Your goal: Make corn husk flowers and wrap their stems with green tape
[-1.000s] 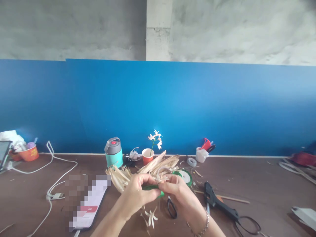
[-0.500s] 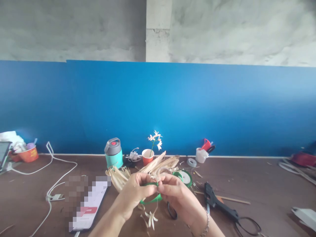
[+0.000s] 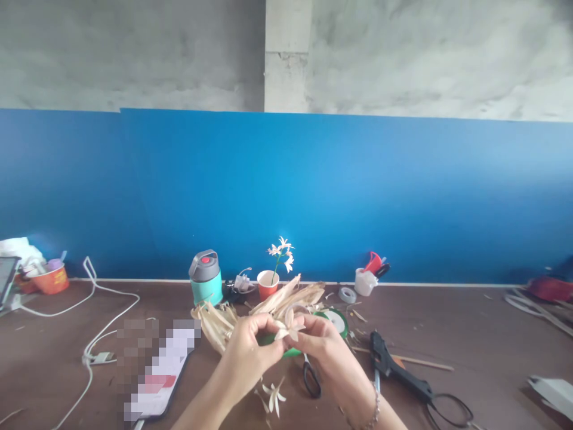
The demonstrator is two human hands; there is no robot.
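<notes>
A pale, star-shaped husk flower is pinched between the fingertips of both hands, its petals facing up toward me. My left hand is closed on its left side. From the right, my right hand, with a chain bracelet at the wrist, grips the other side. Behind the fingers lie dried corn husks and a green ribbon spool. A second pale flower lies on the table below the hands, beside the black handle of some scissors.
A paper cup with a flower stem and a teal flask stand at the back. A phone lies left. Right are a glue gun, a tape roll and a white cup. White cables cross the left side.
The flower in my hands has turned so its petals now show. The left hand shifted slightly right, and more of the scissors handle is visible.
</notes>
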